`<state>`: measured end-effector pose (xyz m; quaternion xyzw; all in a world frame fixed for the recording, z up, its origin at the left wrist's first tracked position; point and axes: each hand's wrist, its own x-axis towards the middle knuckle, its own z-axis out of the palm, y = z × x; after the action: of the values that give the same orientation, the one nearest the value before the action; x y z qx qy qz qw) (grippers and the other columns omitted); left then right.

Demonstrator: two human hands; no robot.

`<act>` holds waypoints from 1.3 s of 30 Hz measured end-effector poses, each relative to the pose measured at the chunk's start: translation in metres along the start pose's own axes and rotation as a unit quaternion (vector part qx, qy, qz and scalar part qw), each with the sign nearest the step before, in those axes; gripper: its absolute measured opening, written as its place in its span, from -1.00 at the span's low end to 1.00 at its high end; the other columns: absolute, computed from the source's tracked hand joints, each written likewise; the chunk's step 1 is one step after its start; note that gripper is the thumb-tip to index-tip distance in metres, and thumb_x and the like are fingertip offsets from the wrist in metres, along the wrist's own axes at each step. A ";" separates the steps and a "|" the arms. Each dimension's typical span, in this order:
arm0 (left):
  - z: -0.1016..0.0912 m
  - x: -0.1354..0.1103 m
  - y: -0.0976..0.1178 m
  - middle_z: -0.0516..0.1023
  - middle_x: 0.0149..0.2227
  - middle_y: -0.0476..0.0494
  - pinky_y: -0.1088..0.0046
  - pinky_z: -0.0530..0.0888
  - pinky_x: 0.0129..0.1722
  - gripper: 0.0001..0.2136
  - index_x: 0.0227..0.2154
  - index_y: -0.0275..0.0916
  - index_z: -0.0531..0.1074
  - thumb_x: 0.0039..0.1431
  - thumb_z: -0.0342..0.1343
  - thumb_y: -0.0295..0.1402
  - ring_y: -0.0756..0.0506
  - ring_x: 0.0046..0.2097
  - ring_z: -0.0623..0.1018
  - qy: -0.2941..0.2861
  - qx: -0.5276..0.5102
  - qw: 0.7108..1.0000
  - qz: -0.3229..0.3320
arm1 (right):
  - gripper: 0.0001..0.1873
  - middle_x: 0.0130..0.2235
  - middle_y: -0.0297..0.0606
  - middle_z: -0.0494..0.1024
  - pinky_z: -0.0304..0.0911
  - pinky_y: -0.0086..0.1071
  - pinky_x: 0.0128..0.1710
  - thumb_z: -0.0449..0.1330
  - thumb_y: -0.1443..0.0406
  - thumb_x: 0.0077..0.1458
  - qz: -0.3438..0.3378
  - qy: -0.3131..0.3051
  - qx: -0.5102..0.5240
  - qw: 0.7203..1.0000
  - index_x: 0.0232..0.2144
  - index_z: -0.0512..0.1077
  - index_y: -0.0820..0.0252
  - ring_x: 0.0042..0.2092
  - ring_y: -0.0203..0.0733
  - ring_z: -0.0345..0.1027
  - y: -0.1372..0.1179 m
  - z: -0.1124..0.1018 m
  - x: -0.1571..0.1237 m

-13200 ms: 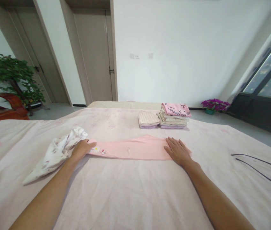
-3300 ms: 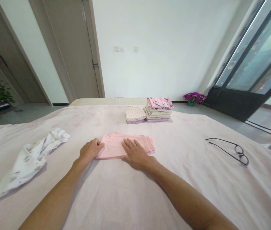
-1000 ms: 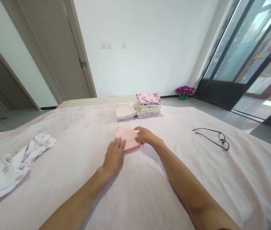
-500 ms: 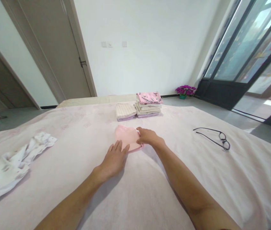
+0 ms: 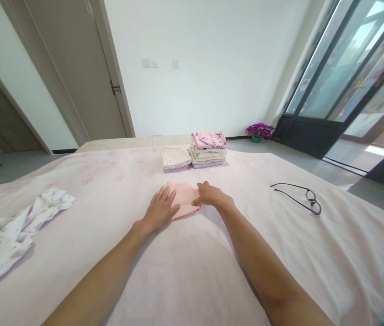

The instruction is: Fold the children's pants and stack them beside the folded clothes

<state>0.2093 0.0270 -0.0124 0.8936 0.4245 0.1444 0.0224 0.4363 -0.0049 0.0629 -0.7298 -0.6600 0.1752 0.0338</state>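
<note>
A small folded pink garment [image 5: 185,199] lies on the pale pink bed sheet [image 5: 192,262] in the middle of the view. My left hand [image 5: 159,210] rests flat on its left part with the fingers stretched out. On the garment's right edge my right hand [image 5: 208,195] has its fingers curled and pinches the cloth. Beyond them stand a low striped folded pile [image 5: 176,159] and a taller folded stack with a pink printed piece on top [image 5: 209,149].
A crumpled white printed garment [image 5: 15,231] lies at the left of the bed. Black-rimmed glasses [image 5: 298,198] lie at the right. Doors are at the back left, a purple flower pot [image 5: 259,131] by the wall, and glass doors at the right.
The pink garment went from a long strip to a small folded packet. In the last half second my left hand slid forward onto it; my right hand stayed at its right edge.
</note>
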 end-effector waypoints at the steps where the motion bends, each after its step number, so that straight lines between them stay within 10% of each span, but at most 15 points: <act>1: 0.003 -0.002 0.000 0.04 0.40 -0.38 0.00 0.08 0.31 -0.42 0.31 -0.30 0.14 0.36 -0.14 -0.08 -0.31 0.42 0.00 -0.006 0.002 1.000 -0.004 | -0.32 0.06 -0.02 0.41 0.28 -0.24 -0.17 0.40 0.08 -0.20 0.006 0.004 0.012 1.000 -0.01 0.37 0.17 -0.02 0.08 0.41 0.002 0.001 0.002; 12: 0.003 -0.020 0.002 0.04 0.40 -0.34 0.03 0.09 0.34 -0.46 0.32 -0.27 0.16 0.37 -0.14 -0.14 -0.27 0.42 -0.01 0.019 0.006 1.000 0.010 | -0.67 -0.51 -0.33 0.49 0.12 -0.44 -0.48 0.38 0.31 -0.32 0.002 -0.015 0.207 0.978 -0.40 0.43 0.23 -0.40 -0.19 0.39 0.016 0.016 0.018; 39: -0.009 -0.016 -0.032 0.33 0.26 -0.34 0.22 0.29 0.24 -0.49 0.26 -0.33 0.17 0.28 -0.11 -0.28 -0.17 0.25 0.37 0.142 -0.231 0.935 -0.229 | -0.70 -0.27 -0.29 0.50 0.25 -0.42 -0.32 0.12 0.37 -0.15 -0.061 0.171 0.406 0.896 -0.25 0.30 0.17 -0.23 -0.19 0.37 -0.011 0.034 0.014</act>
<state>0.1737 0.0344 -0.0131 0.7127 0.5710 0.3548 0.2005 0.4170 0.0040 0.0310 -0.6297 -0.5587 0.2981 0.4499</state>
